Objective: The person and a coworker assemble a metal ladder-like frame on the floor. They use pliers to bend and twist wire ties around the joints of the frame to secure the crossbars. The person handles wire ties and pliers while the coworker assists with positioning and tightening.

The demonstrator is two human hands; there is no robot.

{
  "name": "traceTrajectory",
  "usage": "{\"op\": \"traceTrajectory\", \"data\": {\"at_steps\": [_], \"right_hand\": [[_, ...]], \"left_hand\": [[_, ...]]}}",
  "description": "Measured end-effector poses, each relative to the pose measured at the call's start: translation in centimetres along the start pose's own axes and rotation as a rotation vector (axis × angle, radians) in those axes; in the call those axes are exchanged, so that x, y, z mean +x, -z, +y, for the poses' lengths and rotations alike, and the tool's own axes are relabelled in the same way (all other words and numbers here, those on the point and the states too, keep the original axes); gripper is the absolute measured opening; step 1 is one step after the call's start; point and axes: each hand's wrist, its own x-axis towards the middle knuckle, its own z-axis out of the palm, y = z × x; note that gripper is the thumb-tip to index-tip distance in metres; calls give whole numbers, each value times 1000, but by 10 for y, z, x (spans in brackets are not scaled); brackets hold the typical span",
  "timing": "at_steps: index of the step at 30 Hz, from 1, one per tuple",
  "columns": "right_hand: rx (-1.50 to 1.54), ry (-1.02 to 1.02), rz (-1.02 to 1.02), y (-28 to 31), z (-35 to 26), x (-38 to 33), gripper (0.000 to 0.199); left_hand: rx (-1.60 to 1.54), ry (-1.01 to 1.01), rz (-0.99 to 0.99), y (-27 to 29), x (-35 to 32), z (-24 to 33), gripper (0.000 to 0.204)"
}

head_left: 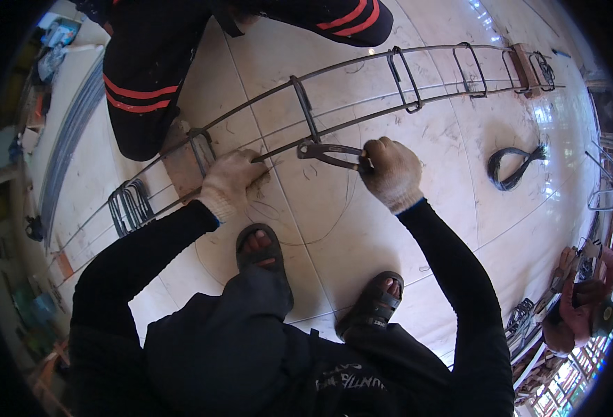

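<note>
a floor of glossy cream tiles (pixel 334 278) is the largest thing here, spreading under a long, ladder-like frame of dark steel bars and rectangular rings (pixel 315 135). the floor looks hard and smooth, so things on it may slide. the room is bright beyond the frame's right end; beyond its left part lies a bundle of long grey bars (pixel 70 142).

the frame itself runs across in front of the person. as a whole it is probably rather heavy, stiff along the bars but a little ready to twist, and hardly fragile; the good place to take hold should be a bare long bar between two rings. on its far side is a co-worker in black trousers with red stripes (pixel 143 90). a flat reddish-brown block (pixel 182 163) is under its left part; on its near side, toward the right end, lies a looped bundle of black wire (pixel 499 182).

the left hand, in a cream knitted glove (pixel 235 179), is curled at the frame's near bar; its fingertips are hidden, so one cannot tell whether it grips. the right hand, in a similar glove (pixel 392 170), is closed around the handles of dark metal pincers (pixel 341 148), their head just beside that bar.
</note>
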Motion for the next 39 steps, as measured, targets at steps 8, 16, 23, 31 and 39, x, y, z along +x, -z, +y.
{"op": "traceTrajectory", "data": {"at_steps": [8,16,23,31,39], "right_hand": [[135,-277,-1,-61,-34,0,30],[55,-325,64,-55,-7,-26,25],[63,-191,54,-54,9,-15,23],[27,91,62,-49,33,3,21],[-155,206,5,-42,56,25,21]], "left_hand": [[-55,-85,40,3,1,-9,20],[-88,-36,-34,6,1,-6,18],[-123,-69,22,5,1,-7,18],[-119,-66,42,3,1,-7,17],[-120,-60,22,5,0,-7,16]]}}
